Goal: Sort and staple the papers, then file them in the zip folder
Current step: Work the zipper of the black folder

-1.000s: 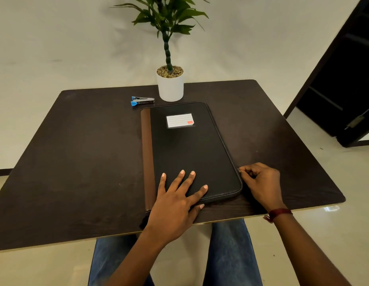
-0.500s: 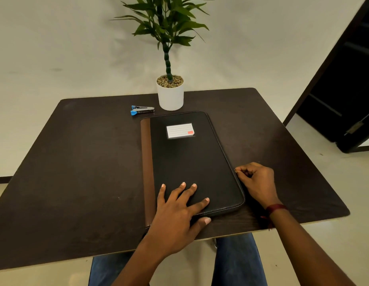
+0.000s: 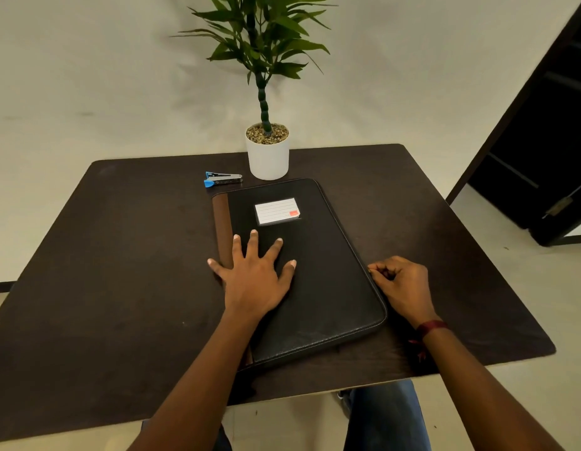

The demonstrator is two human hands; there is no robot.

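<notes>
A black zip folder (image 3: 318, 275) with a brown spine and a white label lies closed on the dark table (image 3: 120, 271). My left hand (image 3: 253, 275) lies flat on its cover with fingers spread, pressing it down. My right hand (image 3: 403, 284) sits at the folder's right edge, fingers curled, thumb and forefinger pinching the small zip pull there. A blue and silver stapler (image 3: 222, 179) lies beyond the folder's far left corner. No papers are in sight.
A white pot with a green plant (image 3: 267, 151) stands at the table's far edge, just behind the folder. A dark doorway (image 3: 549, 151) opens at the right. My knees in blue jeans (image 3: 383, 415) show below the table's near edge.
My left hand has slid up the cover from the near end to the middle. My right hand with the zip pull has moved farther along the right edge, away from the near corner.
</notes>
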